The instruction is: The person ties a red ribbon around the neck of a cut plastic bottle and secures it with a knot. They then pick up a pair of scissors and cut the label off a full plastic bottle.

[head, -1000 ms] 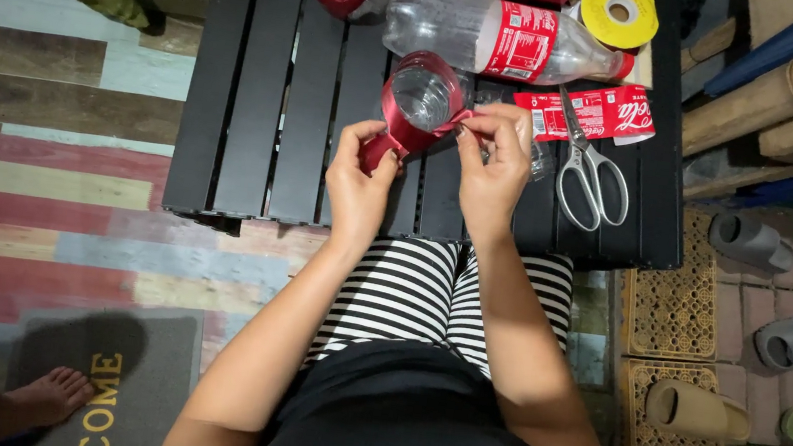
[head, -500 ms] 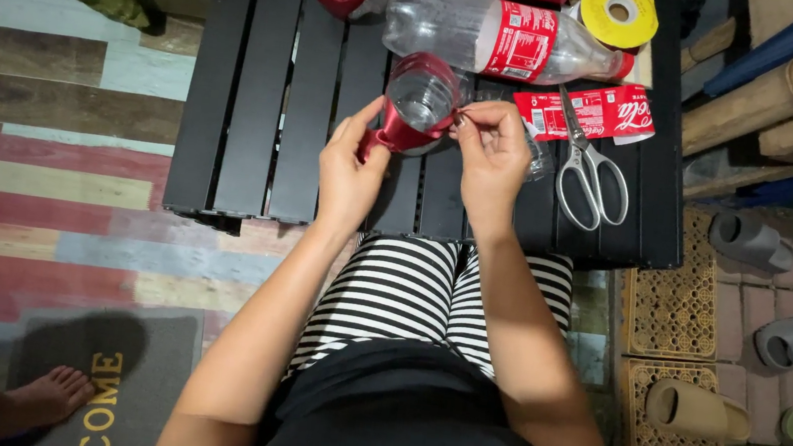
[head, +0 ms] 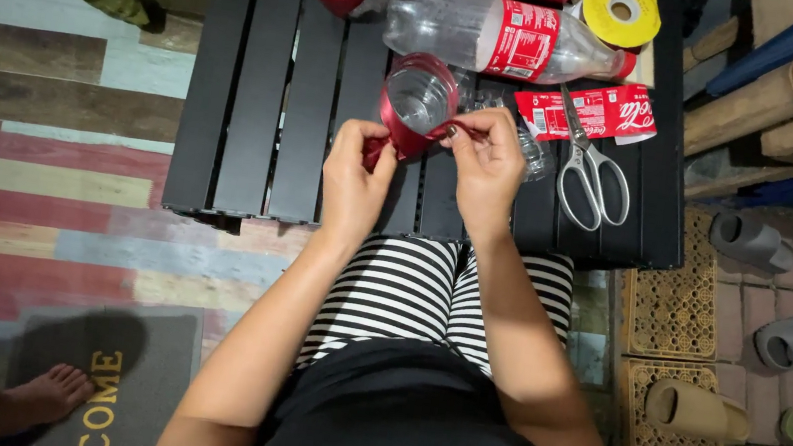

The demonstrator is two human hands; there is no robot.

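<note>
a black slatted table [head: 262, 86] is seen from above, and everything in hand lies over its near half. a clear plastic bottle with a red label [head: 500, 36] is laid on its side towards the far edge, well apart from the hands. a cut-off clear plastic bottle piece [head: 419, 95] is held just above the slats near the middle of the table; its round opening is turned upward and a dark red satin ribbon [head: 405, 136] is wrapped around its wall. one ribbon end is pinched between thumb and fingers of the left hand [head: 356, 170], the other end is pinched by the fingertips of the right hand [head: 488, 159]. white-handled scissors [head: 589, 171] are laid just beside the right hand, over a torn red bottle label [head: 586, 113]. a yellow tape roll [head: 621, 11] is set at the far corner. the ribbon's crossing is partly covered by the fingers, so a knot cannot be made out. a second ribbon-tied item at the top edge is cut off.
</note>
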